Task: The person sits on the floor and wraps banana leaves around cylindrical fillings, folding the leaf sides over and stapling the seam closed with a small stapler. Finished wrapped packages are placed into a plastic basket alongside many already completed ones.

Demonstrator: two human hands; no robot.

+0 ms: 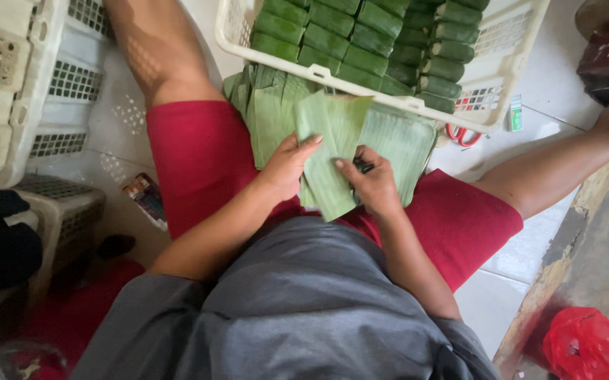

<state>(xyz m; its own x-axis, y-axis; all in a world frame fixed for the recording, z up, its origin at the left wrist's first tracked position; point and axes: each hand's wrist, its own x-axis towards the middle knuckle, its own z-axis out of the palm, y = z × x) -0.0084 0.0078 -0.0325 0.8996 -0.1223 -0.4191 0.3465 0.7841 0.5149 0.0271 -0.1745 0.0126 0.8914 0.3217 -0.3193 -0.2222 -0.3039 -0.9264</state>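
Note:
A strip of green banana leaf (329, 151) lies across my lap, on top of a stack of flat leaf pieces (396, 144). My left hand (287, 165) rests on the strip's left edge, fingers pressed on it. My right hand (371, 184) pinches the strip near its middle and has a small dark object tucked under the fingers. I sit on the floor in red shorts (202, 158) and a grey shirt, legs spread.
A white plastic crate (498, 56) ahead holds rows of rolled green leaf parcels (368, 39). Red-handled scissors (463, 135) lie by its corner. Stacked white crates (30, 84) stand left. A red plastic bag (586, 345) is at bottom right.

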